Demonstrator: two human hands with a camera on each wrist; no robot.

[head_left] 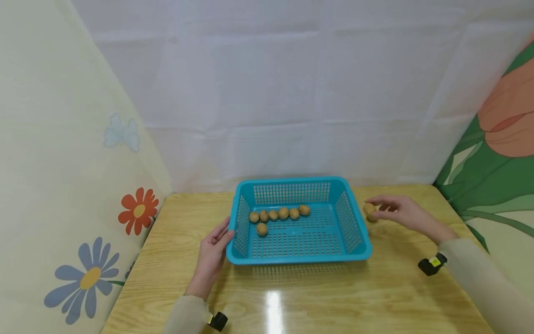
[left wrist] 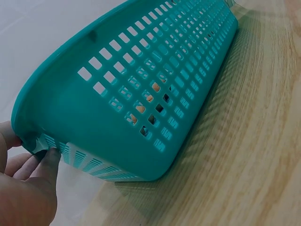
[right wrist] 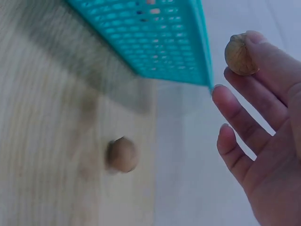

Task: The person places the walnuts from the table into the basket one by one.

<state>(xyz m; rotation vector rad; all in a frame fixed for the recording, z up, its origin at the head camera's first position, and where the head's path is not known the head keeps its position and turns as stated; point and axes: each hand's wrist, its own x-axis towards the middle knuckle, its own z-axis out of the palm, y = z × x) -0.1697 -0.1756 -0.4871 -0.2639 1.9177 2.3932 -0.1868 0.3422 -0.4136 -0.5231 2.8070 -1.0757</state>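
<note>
A blue plastic basket (head_left: 298,260) with slotted sides stands on the table. My left hand (head_left: 212,255) holds its left rim, thumb on the rim and fingers at the outer side; the left wrist view shows this hand (left wrist: 30,188) at the basket's corner. Inside, several walnuts (head_left: 283,213) form a row along the back, and a single walnut (head_left: 262,229) lies in front of the row's left end. To the right of the basket, my right hand (head_left: 402,213) pinches a walnut (right wrist: 241,55) between thumb and fingertip. Below it another walnut (right wrist: 124,154) lies on the table.
The wooden table (head_left: 333,301) ends at a white cloth backdrop (head_left: 250,93). Flower-printed panels (head_left: 100,208) flank it left and right. A small black device (head_left: 432,263) is strapped at each wrist.
</note>
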